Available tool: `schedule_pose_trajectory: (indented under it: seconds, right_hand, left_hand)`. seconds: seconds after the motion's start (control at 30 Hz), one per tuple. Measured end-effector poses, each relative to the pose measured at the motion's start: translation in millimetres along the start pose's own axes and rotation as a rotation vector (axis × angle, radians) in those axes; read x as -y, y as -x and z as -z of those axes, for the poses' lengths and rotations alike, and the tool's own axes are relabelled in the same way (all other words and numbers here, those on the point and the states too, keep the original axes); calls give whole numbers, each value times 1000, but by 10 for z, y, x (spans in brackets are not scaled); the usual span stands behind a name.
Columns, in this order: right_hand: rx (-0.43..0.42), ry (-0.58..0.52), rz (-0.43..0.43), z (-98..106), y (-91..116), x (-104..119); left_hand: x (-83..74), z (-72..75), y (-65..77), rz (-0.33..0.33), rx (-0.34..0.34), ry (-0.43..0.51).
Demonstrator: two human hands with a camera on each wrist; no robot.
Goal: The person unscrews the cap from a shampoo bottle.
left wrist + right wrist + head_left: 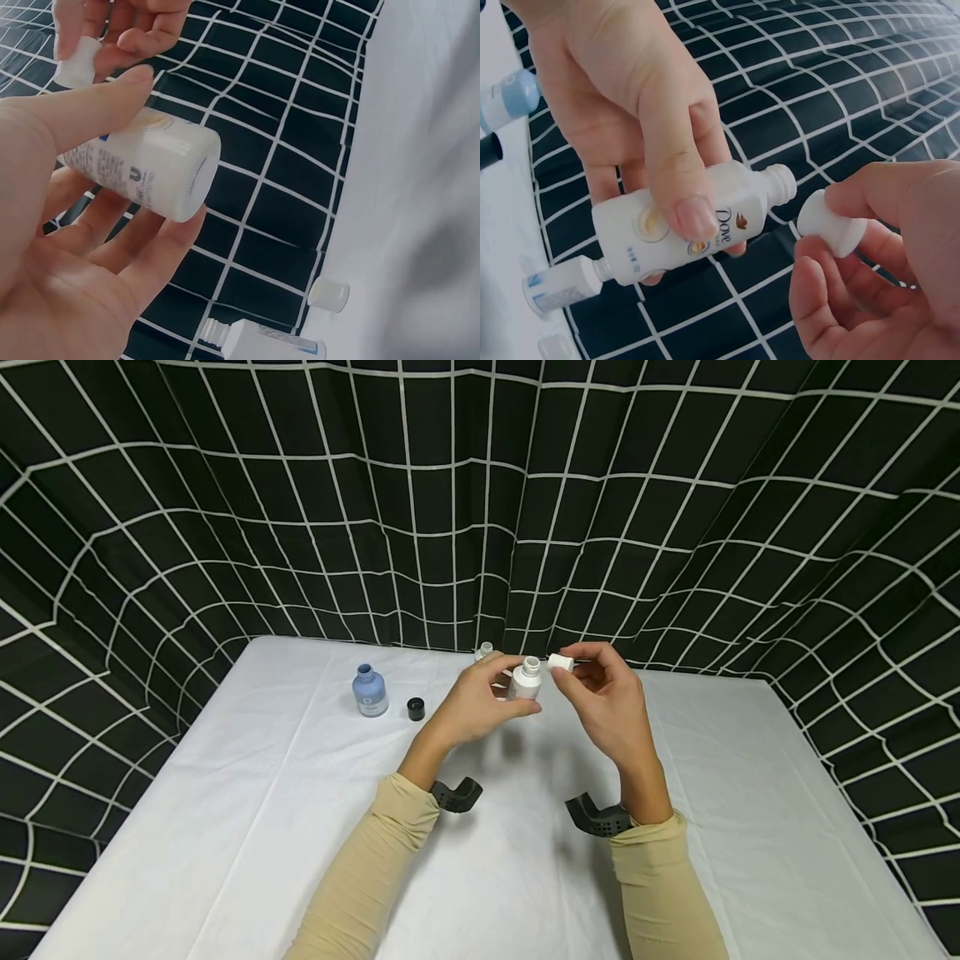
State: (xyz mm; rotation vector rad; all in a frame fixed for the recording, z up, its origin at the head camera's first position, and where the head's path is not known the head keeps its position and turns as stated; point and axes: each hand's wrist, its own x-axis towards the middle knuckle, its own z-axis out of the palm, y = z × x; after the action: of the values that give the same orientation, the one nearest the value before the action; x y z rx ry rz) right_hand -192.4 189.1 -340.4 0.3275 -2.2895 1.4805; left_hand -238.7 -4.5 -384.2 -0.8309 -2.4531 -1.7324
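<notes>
My left hand point(480, 695) grips a small white Dove bottle point(682, 217) between thumb and fingers, held above the table. Its threaded neck point(781, 184) is uncovered and points toward my right hand point(611, 706). The thumb and fingers of that hand pinch a white screw cap point(831, 223), a short distance off the bottle's mouth. In the left wrist view the white bottle point(150, 161) shows its base and back label, and the cap point(78, 64) appears beyond my left thumb.
A blue bottle point(371, 692) without a cap stands on the left of the white-covered table point(247, 793), with a black cap point(416, 708) beside it. Behind my left hand stands another uncapped white bottle point(270, 342), a white cap point(328, 294) near it. A black gridded curtain point(480, 502) surrounds the table.
</notes>
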Motion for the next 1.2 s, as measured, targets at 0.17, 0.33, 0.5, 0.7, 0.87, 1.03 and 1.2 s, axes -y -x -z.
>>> schedule_pose_trajectory:
  seconds: [0.17, 0.33, 0.5, 0.7, 0.87, 1.03, 1.2]
  right_hand:
    - [12, -56, -21, 30, -10, -13]
    - [42, -54, -37, 53, -43, -64]
    - [36, 62, -106, 68, -98, -240]
    - [-16, 207, -312, 142, -162, -558]
    - [-53, 263, -414, 260, -182, -726]
    - [-90, 275, -459, 361, -187, -868]
    - [-74, 290, -498, 408, -167, -1085]
  left_hand:
    - [-15, -2, 0, 58, -56, 23]
    - [-12, -22, -34, 35, -139, 57]
    - [15, -129, -113, 19, -159, 58]
    - [14, -322, -298, 38, -89, 3]
    - [32, -491, -497, 73, -61, -40]
    - [105, -693, -663, 71, -57, -77]
    - [171, -921, -763, 113, -53, -88]
